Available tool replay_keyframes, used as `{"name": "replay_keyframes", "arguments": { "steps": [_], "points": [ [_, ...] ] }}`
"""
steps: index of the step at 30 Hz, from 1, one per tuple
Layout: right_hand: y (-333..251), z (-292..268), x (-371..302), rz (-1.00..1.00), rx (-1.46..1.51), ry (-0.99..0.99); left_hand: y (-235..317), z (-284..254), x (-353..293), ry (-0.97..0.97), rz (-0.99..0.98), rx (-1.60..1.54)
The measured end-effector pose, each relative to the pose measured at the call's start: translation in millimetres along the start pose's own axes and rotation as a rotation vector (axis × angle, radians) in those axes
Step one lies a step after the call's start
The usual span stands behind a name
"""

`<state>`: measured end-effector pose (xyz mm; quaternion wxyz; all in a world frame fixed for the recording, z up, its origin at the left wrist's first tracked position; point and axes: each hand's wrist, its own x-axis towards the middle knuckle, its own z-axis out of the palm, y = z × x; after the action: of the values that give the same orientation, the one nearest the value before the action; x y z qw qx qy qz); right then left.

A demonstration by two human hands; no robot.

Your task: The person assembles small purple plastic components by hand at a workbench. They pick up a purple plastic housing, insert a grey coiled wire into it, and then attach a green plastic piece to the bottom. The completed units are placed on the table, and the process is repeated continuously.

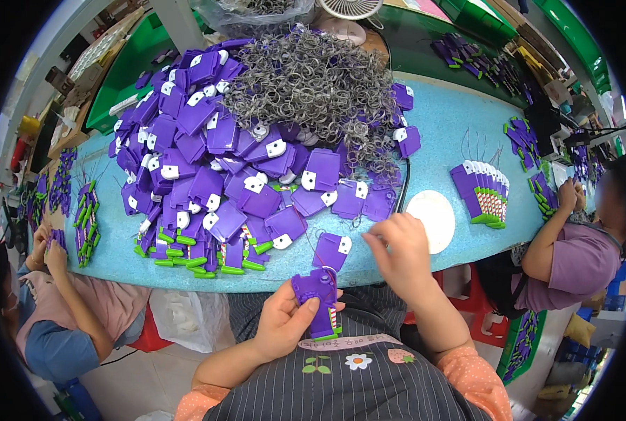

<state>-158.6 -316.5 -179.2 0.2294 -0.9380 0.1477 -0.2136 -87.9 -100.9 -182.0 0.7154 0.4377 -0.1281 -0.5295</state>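
My left hand [285, 319] grips a purple plastic housing half [320, 295] in front of my apron. Its inner side faces up, and a red-and-white striped strip and a green end show at its lower part. My right hand [403, 252] is raised over the table's near edge, fingers curled and thumb near the index finger; whether anything is pinched there is too small to make out. Just beyond the held half lies a purple cover [332, 250] with a white corner. A small grey wire ring [356, 223] lies by the pile, left of my right fingertips.
A big heap of purple covers [208, 189] and tangled grey metal rings [313, 84] fills the blue table's middle. To the right are a white round disc [431, 221] and a fanned row of purple pieces [480, 193]. People work at both sides; a fan [350, 7] stands behind.
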Motion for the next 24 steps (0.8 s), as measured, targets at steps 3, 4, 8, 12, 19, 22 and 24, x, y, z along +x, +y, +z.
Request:
{"name": "replay_keyframes", "arguments": {
  "steps": [3,4,8,12,19,22,24],
  "points": [
    [4.5,-24.7,-13.9,0.274,0.465,0.077,0.3,-6.4,1.2,0.005,-0.013,0.000],
    [8.0,-31.1,-20.0,0.395,0.636,0.070,-0.6,-6.9,2.6,0.009,-0.013,0.000],
    [-12.0,-24.7,-26.7,0.580,0.794,-0.009,5.5,5.2,19.2,-0.027,-0.072,-0.132],
    [-22.3,-11.8,-28.8,0.622,1.032,-0.120,8.2,7.1,38.5,-0.049,-0.084,-0.174],
    [-16.5,1.8,-31.7,0.802,1.544,-0.168,9.8,4.6,32.6,0.017,-0.095,-0.260],
    [-19.7,-6.2,-29.6,0.691,1.294,-0.074,17.0,3.5,21.0,0.052,-0.092,-0.221],
    [-27.8,-23.6,-15.3,0.546,1.113,-0.007,18.2,-7.3,7.1,0.021,-0.085,-0.125]
  ]
}}
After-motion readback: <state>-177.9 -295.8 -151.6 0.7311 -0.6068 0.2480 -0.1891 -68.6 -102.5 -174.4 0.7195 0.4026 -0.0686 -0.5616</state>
